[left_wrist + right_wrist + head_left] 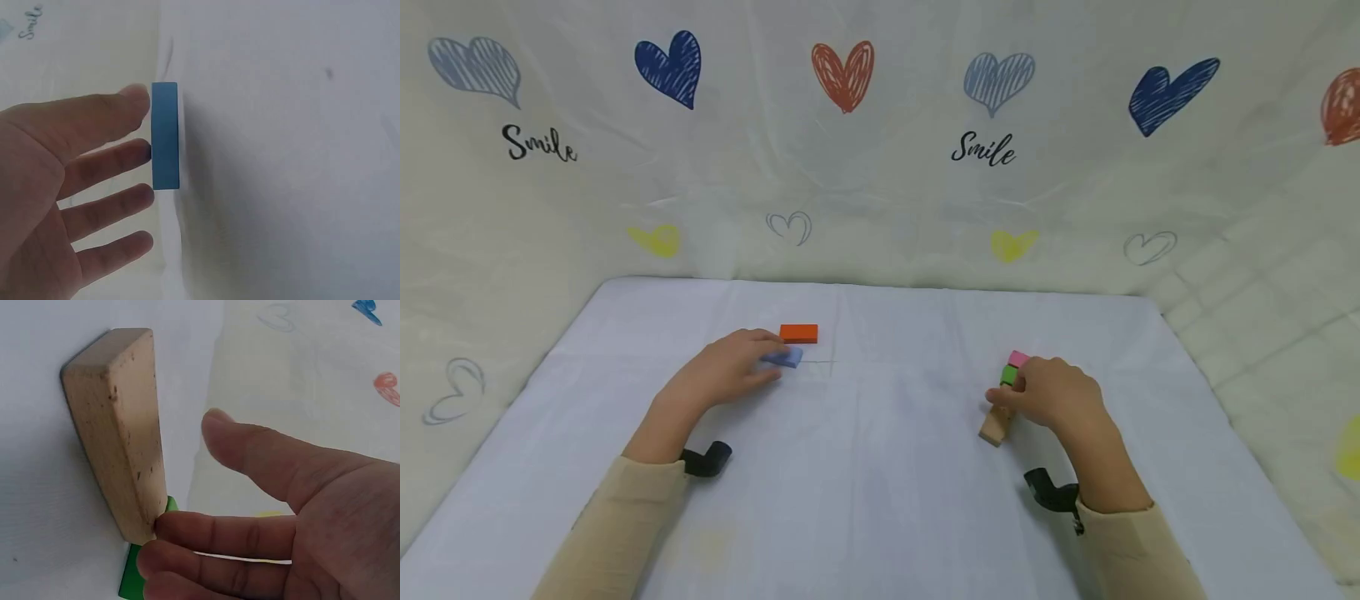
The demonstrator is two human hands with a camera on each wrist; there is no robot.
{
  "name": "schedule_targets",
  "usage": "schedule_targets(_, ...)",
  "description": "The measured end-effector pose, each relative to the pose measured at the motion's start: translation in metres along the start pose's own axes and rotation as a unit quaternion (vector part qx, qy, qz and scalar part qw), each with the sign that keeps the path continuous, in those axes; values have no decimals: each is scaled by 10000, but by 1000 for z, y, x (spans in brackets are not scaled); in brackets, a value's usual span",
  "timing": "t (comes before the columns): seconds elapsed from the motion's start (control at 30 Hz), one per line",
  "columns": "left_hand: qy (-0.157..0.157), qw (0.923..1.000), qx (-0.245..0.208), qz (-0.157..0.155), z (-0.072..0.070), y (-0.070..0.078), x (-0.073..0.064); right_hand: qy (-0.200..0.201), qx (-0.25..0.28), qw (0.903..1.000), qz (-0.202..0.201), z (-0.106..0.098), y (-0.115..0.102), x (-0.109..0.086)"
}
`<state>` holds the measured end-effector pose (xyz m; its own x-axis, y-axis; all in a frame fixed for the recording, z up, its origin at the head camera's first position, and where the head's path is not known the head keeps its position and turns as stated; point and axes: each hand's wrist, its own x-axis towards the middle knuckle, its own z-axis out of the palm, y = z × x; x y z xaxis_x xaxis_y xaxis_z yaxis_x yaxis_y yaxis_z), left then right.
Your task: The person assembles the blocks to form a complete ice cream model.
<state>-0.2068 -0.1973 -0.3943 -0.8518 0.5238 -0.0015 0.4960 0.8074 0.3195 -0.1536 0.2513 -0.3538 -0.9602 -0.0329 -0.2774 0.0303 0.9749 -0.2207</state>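
Note:
My left hand (726,367) reaches over a small blue block (786,358) at the table's left middle. In the left wrist view its fingers are spread and fairly straight, fingertips right at one long side of the blue block (165,135). My right hand (1062,393) is beside a slanting row of blocks: a pink block (1018,358), a green block (1008,375) and a plain wooden block (996,426). In the right wrist view its thumb stands away from the wooden block (115,425), while fingertips are at that block's end and over the green block (131,575).
An orange-red block (799,333) lies just behind the blue one. White cloth covers the table (880,483). Behind it hangs a pale curtain (895,167) printed with hearts and "Smile". A black wrist mount (707,460) sticks out from the left sleeve, another (1051,492) from the right.

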Motion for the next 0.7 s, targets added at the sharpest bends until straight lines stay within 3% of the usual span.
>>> schedule_targets(0.43,103,9998,-32,172,4,-5,4,112,310,9994,-127,7,2,2)
schedule_targets(0.7,99,9996,-252,-8,2,-5,6,171,327,9991,-190,9,-1,4)
